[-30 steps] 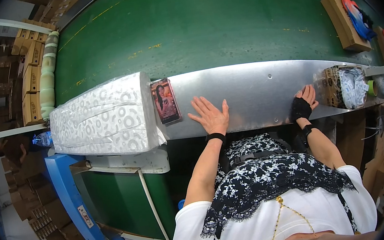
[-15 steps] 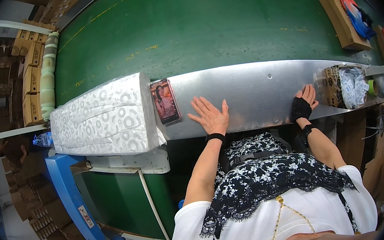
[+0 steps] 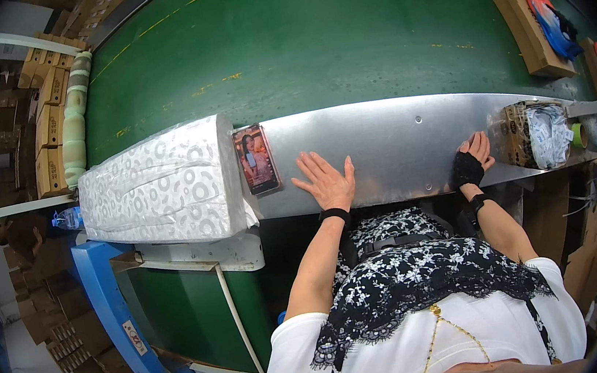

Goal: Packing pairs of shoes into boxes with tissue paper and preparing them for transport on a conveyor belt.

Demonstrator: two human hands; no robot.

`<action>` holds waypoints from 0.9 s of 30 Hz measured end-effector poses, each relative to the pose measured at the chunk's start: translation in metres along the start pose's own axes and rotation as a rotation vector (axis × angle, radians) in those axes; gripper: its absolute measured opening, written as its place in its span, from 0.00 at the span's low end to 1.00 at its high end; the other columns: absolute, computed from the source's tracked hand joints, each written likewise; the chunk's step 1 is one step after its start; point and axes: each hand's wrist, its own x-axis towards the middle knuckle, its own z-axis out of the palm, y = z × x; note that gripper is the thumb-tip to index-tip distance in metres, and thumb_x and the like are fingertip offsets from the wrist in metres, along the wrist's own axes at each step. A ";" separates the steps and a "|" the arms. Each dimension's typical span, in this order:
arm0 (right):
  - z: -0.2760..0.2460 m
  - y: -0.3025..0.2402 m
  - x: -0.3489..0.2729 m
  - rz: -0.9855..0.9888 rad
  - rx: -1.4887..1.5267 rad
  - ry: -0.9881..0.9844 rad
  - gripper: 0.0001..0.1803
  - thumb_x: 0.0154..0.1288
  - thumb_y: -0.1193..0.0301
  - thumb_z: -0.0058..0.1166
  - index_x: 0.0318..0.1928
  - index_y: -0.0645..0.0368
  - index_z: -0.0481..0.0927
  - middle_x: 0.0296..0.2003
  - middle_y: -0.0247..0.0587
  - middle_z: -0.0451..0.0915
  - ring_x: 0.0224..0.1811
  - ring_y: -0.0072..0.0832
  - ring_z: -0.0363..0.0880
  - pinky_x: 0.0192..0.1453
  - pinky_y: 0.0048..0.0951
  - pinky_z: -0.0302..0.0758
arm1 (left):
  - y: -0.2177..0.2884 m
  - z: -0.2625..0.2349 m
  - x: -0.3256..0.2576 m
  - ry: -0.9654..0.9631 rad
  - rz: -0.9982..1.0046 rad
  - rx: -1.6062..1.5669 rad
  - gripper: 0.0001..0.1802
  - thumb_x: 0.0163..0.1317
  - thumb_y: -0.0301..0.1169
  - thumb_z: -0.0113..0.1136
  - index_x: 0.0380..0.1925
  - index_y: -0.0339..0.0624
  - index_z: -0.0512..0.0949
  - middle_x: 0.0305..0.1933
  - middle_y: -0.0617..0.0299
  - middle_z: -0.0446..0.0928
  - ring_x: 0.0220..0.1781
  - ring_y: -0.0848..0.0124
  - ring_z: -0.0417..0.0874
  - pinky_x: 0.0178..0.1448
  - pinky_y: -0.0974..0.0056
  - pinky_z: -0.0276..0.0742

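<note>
Nothing has shifted since the earlier frames: both hands lie where they lay, and every object sits as before. Largest in view, the green conveyor belt (image 3: 341, 41) fills the 12 o'clock half, bare apart from a flat cardboard box (image 3: 527, 31) at 2 o'clock. Below it runs the metal shelf (image 3: 396, 138), from the centre toward 3 o'clock. A white patterned bundle (image 3: 158, 184) in clear wrap rests at 9 o'clock on the shelf's end, with a phone (image 3: 256, 159) face-up just beside it. The left hand (image 3: 327, 181) lies open, palm flat on the shelf near the centre, holding nothing. The right hand (image 3: 474, 161), in a black fingerless glove, rests with fingers loose near a small carton (image 3: 532, 135) at 3 o'clock, gripping nothing. By the look of it, no handling is under way.
</note>
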 end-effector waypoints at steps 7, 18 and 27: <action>0.006 0.003 0.000 -0.004 -0.015 0.013 0.22 0.61 0.64 0.38 0.56 0.56 0.65 0.60 0.37 0.61 0.64 0.29 0.53 0.58 0.40 0.50 | 0.000 -0.001 0.000 -0.002 0.001 -0.006 0.44 0.58 0.57 0.39 0.59 0.24 0.52 0.66 0.38 0.45 0.69 0.48 0.40 0.62 0.33 0.33; 0.002 0.000 -0.001 -0.006 0.028 0.017 0.21 0.61 0.64 0.39 0.54 0.56 0.67 0.59 0.36 0.62 0.64 0.28 0.54 0.58 0.41 0.50 | 0.000 0.000 0.000 0.005 -0.006 -0.016 0.45 0.57 0.56 0.40 0.59 0.23 0.52 0.66 0.38 0.46 0.69 0.48 0.41 0.63 0.33 0.33; 0.005 0.003 0.000 -0.005 -0.015 0.027 0.22 0.59 0.64 0.41 0.54 0.55 0.66 0.59 0.35 0.62 0.64 0.28 0.54 0.58 0.41 0.50 | 0.000 -0.003 0.001 -0.023 -0.008 -0.029 0.45 0.57 0.57 0.41 0.59 0.24 0.51 0.66 0.38 0.44 0.69 0.49 0.41 0.63 0.33 0.33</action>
